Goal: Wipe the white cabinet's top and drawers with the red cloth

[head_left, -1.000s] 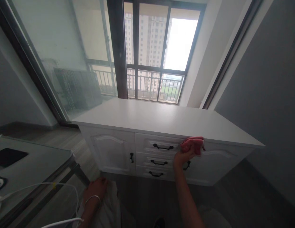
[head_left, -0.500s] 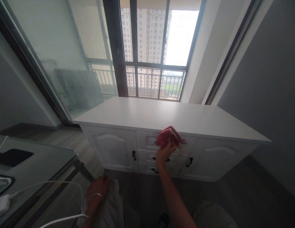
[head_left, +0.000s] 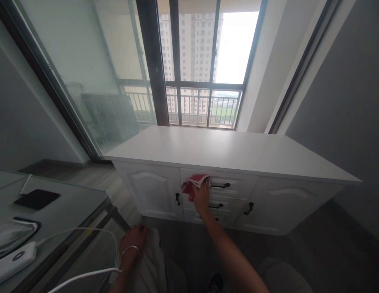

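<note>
My right hand (head_left: 201, 198) is closed on a red cloth (head_left: 192, 185) with a pale edge. The cloth lies against the front of the top drawer, left of its black handle (head_left: 221, 185). This drawer is in the middle of a white cabinet (head_left: 189, 146) with a door on each side. Down at the lower left, my left hand (head_left: 134, 239), with a silver bangle at the wrist, rests on my knee over light trousers; its fingers are dim and bent over the knee.
At the left stands a glass-topped table (head_left: 76, 195) with a black pad (head_left: 37, 199), a white device (head_left: 16, 262) and white cables. Behind the cabinet are a sliding glass door and a balcony railing. A grey wall (head_left: 345, 101) rises at the right.
My right hand and the red cloth have moved left and slightly down across the top drawer, and the drawer's black handle now shows. The view has shifted slightly. My left hand stays on the knee.
</note>
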A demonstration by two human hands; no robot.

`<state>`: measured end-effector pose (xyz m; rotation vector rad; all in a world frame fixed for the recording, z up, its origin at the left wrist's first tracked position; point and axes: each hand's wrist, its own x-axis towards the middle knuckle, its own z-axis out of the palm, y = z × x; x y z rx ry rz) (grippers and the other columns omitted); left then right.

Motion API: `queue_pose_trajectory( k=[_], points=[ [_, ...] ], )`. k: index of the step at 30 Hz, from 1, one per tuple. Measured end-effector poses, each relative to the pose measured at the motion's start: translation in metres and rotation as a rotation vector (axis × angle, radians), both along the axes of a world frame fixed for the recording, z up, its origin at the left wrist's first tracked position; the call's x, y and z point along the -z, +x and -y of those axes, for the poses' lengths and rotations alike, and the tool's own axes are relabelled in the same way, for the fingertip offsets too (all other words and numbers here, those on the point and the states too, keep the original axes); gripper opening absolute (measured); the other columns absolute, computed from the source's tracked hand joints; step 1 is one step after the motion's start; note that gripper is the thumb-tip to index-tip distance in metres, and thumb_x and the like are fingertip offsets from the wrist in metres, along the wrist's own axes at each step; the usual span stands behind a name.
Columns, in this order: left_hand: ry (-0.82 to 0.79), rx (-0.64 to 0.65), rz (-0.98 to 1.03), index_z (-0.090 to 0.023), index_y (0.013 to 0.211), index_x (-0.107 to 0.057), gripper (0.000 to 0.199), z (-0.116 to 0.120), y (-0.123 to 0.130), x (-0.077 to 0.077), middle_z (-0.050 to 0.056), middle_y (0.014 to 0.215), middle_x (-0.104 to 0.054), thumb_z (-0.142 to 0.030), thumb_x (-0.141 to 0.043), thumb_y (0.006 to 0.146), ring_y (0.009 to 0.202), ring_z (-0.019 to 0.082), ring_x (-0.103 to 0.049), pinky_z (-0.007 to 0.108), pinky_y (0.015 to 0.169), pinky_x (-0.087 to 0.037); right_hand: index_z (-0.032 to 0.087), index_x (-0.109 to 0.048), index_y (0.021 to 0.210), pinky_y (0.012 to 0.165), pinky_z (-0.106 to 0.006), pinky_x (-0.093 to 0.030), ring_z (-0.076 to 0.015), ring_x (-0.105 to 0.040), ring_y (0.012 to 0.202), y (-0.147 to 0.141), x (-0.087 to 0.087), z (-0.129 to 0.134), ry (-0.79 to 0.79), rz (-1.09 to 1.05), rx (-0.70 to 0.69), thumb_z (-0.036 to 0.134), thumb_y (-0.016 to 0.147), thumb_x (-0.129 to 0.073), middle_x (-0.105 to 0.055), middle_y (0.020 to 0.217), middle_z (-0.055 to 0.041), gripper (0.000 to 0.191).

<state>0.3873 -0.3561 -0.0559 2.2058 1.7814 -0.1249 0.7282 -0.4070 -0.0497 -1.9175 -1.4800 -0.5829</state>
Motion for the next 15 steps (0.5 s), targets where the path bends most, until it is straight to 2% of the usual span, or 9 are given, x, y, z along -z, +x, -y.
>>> queue_pose_trajectory(
  k=[3, 8, 12, 15],
  points=[
    [0.005, -0.011, 0.004, -0.021, 0.132, -0.078, 0.053, 0.002, -0.004, -0.003, 0.014, 0.141, -0.079, -0.037, -0.035, 0.107, 0.134, 0.034, -0.072, 0.046, 0.107, -0.055, 0.02, -0.078, 0.138, 0.102, -0.053, -0.057, -0.0378, -0.067, 0.125, 0.022, 0.003, 0.01, -0.059, 0.138, -0.075, 0.008, 0.091, -0.068, -0.075, 0.134, -0.0231, 0.049],
    [-0.017, -0.009, 0.021, -0.018, 0.134, -0.077, 0.055, 0.006, -0.004, -0.009, 0.015, 0.143, -0.078, -0.036, -0.033, 0.106, 0.136, 0.035, -0.071, 0.048, 0.11, -0.053, 0.013, -0.08, 0.123, 0.106, -0.046, -0.058, -0.031, -0.066, 0.134, 0.055, -0.005, 0.033, -0.299, 0.36, -0.33, 0.01, 0.094, -0.069, -0.074, 0.142, -0.0212, 0.032],
    [0.001, -0.001, 0.034, -0.018, 0.131, -0.077, 0.055, 0.007, -0.003, -0.009, 0.014, 0.141, -0.079, -0.036, -0.032, 0.106, 0.133, 0.037, -0.072, 0.049, 0.108, -0.054, 0.015, -0.079, 0.126, 0.111, -0.042, -0.058, -0.0261, -0.07, 0.133, 0.083, -0.012, 0.056, -0.383, 0.387, -0.492, 0.003, 0.087, -0.071, -0.08, 0.134, -0.0138, 0.042],
    [0.006, 0.01, 0.034, -0.019, 0.131, -0.078, 0.054, 0.006, -0.003, -0.008, 0.014, 0.14, -0.079, -0.037, -0.033, 0.106, 0.131, 0.037, -0.073, 0.05, 0.108, -0.055, 0.014, -0.076, 0.132, 0.108, -0.042, -0.059, -0.0249, -0.072, 0.13, 0.105, -0.017, 0.077, -0.392, 0.367, -0.525, -0.002, 0.081, -0.068, -0.078, 0.139, -0.0121, 0.054]
  ],
)
